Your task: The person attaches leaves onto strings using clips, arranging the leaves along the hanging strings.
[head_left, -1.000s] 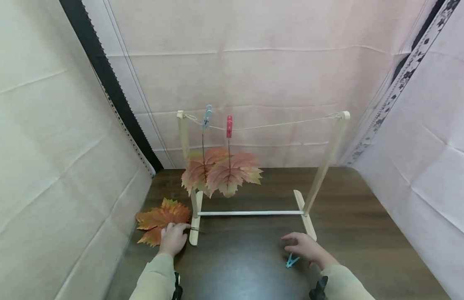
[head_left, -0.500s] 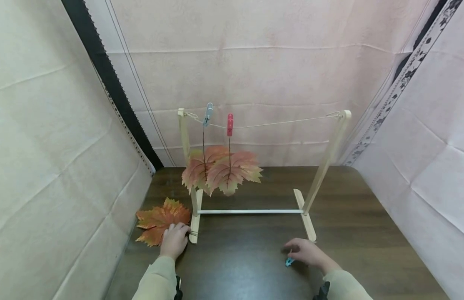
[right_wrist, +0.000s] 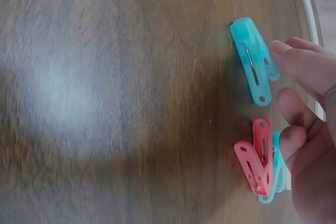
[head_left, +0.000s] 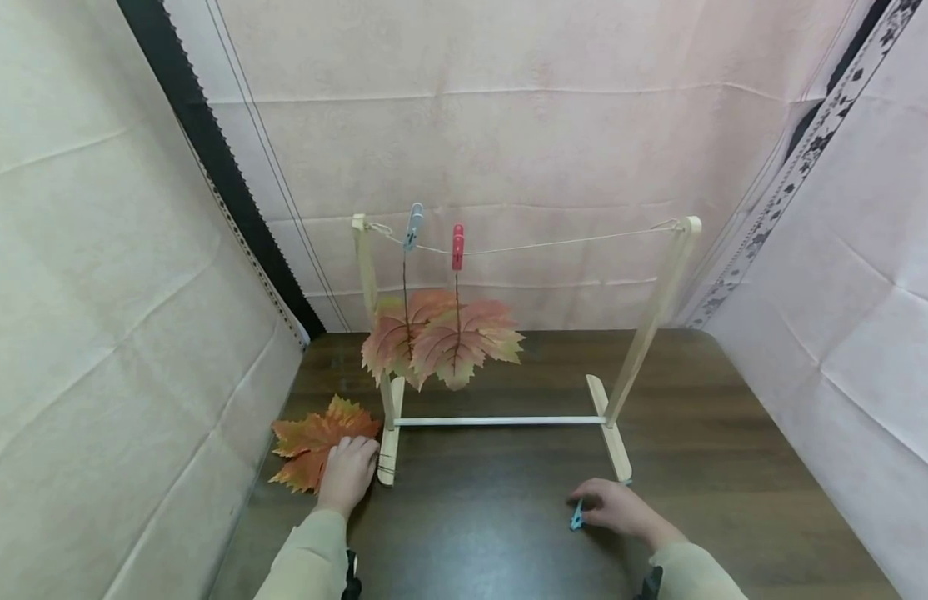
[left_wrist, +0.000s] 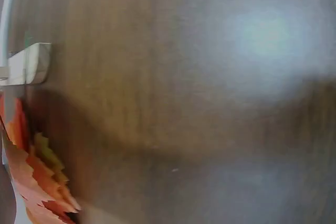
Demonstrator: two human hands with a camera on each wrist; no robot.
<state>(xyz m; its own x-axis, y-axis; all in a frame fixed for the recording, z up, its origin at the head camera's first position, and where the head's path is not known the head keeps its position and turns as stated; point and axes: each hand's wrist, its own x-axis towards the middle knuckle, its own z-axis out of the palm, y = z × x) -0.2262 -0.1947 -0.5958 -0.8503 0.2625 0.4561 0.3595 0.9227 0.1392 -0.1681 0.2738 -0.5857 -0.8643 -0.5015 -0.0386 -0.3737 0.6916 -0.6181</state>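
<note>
My left hand (head_left: 349,475) lies over the right side of some orange maple leaves (head_left: 306,454) on the table, its fingers bent around the stem end. Thin stems (head_left: 386,468) cross the rack's left foot. In the left wrist view, leaves (left_wrist: 37,182) show at the lower left; the fingertips are out of sight. At the right, my right hand (head_left: 617,507) pinches a blue clothespin (head_left: 577,515) by its fingertips, close to the tabletop. Below that clothespin in the right wrist view, a pink clothespin (right_wrist: 254,163) and another blue clothespin (right_wrist: 278,174) lie beside the hand.
A wooden rack (head_left: 501,421) with a string (head_left: 569,245) stands on the dark table (head_left: 479,517). Two pinkish leaves (head_left: 464,342) hang from it by a light blue clothespin (head_left: 414,227) and a red clothespin (head_left: 457,247). Pale cloth (head_left: 546,150) surrounds the table.
My right fingers have come down onto the blue clothespin, which has turned more upright. My left fingers have bent in further, and the leaf stems have swung slightly toward me.
</note>
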